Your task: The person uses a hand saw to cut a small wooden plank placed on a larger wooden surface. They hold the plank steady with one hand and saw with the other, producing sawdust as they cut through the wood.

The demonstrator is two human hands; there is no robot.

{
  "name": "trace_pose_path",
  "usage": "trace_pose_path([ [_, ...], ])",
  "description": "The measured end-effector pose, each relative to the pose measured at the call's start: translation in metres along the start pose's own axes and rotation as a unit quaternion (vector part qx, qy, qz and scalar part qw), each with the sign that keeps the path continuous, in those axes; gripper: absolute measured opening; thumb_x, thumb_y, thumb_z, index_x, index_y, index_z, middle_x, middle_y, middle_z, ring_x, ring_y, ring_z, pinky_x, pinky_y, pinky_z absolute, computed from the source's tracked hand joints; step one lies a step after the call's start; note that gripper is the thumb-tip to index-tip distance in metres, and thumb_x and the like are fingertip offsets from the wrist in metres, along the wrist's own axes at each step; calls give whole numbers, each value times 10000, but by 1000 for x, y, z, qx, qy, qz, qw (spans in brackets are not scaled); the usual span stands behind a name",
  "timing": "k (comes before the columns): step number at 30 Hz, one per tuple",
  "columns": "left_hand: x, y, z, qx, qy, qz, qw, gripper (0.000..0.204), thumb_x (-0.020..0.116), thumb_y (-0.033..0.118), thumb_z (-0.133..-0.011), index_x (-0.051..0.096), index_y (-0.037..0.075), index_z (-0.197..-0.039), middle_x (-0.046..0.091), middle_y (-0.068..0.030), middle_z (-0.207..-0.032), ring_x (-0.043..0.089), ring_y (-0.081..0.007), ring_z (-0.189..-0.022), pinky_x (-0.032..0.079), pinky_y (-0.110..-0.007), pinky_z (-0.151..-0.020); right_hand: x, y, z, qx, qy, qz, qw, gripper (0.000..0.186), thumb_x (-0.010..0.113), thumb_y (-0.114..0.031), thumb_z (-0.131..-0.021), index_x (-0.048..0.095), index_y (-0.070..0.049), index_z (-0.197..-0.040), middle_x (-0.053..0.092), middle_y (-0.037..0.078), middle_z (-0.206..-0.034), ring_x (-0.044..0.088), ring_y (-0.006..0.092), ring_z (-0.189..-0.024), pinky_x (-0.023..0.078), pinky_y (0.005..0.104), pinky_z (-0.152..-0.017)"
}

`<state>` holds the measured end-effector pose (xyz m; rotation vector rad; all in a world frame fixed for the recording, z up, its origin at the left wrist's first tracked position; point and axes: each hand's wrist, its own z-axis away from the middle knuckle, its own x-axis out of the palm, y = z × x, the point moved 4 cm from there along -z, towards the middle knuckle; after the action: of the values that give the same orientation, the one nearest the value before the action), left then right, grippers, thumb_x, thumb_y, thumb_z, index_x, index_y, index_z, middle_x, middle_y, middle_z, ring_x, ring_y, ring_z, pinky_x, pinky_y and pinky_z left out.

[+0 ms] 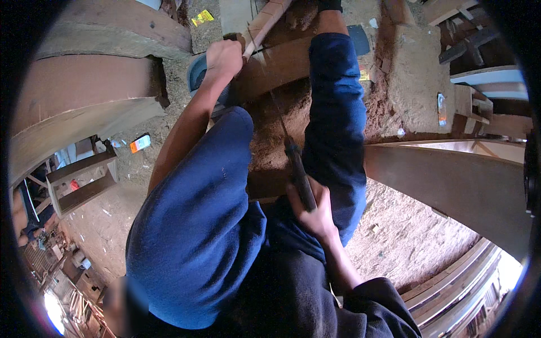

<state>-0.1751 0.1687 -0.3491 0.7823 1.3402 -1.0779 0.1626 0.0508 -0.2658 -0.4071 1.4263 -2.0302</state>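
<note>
Right hand (pixel 315 209) closed round handle of saw (pixel 302 179), mid-view, thin blade toward twelve o'clock; left hand (pixel 224 59), eleven o'clock, clamped on wood (pixel 266 27) at twelve. Wood probably stiff, light, best held clear of blade; saw likely whippy. Left fingertips hidden, blade tip indistinct, wood's far end cut off.

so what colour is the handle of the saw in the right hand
The saw handle is dark, close to black; it shows best in the head view.
</note>
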Motion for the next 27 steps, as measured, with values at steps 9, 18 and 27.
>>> trace_pose_path([
  [9, -3, 5, 3, 12, 19, 34, 999, 203, 598, 191, -809, 733, 42, -830, 709, -185, -869, 702, -336, -833, 555, -433, -734, -4, -4, 8, 32, -6, -12, 999, 111, 626, -97, -895, 609, 11, -911, 558, 14, -740, 482, 67, -699, 419, 249, -616],
  [18, 0, 6, 0, 16, -4, -16, 1000, 197, 650, 250, -800, 736, 72, -802, 716, -142, -836, 705, -291, -805, 553, -397, -715, 1, 6, -27, 46, -18, -40, 998, 124, 634, -102, -890, 606, 17, -911, 563, -3, -750, 502, 68, -707, 431, 254, -625],
  [27, -2, -1, 1, 3, 4, 27, 1000, 208, 547, 138, -810, 732, 44, -821, 701, -198, -872, 695, -346, -846, 553, -447, -739, -4, -14, 7, 40, -25, 57, 997, 145, 630, -120, -894, 602, 21, -881, 580, 79, -671, 495, 79, -641, 440, 283, -584],
])
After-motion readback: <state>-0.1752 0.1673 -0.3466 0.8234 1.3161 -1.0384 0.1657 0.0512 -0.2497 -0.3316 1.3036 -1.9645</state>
